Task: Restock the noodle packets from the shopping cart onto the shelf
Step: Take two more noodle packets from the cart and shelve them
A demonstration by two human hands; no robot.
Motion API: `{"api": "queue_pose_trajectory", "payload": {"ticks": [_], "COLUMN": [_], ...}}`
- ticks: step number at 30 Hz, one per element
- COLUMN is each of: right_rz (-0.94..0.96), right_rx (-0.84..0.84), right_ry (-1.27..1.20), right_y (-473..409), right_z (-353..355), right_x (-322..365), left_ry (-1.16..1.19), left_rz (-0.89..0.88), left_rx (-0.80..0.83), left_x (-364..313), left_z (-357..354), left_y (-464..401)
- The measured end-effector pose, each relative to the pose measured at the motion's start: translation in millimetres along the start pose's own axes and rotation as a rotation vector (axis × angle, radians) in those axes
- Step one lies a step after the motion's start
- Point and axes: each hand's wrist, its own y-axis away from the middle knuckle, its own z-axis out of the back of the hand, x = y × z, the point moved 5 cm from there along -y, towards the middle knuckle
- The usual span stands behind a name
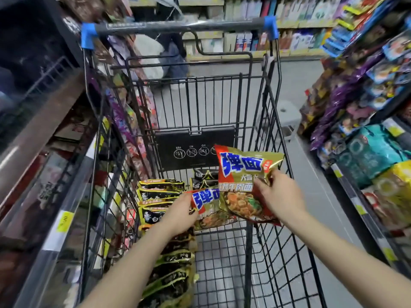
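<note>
Two gold packets are up out of the cart, one in each of my hands. My right hand pinches the upper packet by its right edge, thumb on the printed front, so that grip is clenched on it. My left hand grasps the lower packet at its left end, fingers curled over the red-and-blue label. The upper packet overlaps the lower one, and both hang above the cart's wire floor. Left of my left grip, and running back under that forearm, a row of black packets stands on edge along the cart's left wall. Just beyond both grips, more dark packets lean against the black flap. Shelves of packets stand well to the right of my right grip, and more shelving flanks my left.
</note>
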Motion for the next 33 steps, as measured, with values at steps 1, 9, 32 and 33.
{"api": "queue_pose_trajectory", "payload": {"ticks": [1,9,32,33], "right_rz": [0.016,0.081,0.101,0.100], "right_rx": [-0.020,-0.099,-0.192,-0.195], "right_ry": [-0.015,-0.094,-0.235,-0.250], "right_y": [0.2,8.0,3.6,3.5], "right_z": [7.2,32.6,33.5,33.4], "right_x": [-0.1,-0.6,-12.9,-13.4], "left_ry": [-0.032,-0.297,-0.261,-0.154], "left_rz": [0.001,0.084,0.022,0.035], "left_rx": [-0.021,-0.068,-0.182,-0.166], "left_x": [-0.7,13.0,4.0,1.5], "left_z": [-7.2,-38.5,-46.9,-47.5], "left_y": [-10.0,-65.2,-86.9,-83.6]}}
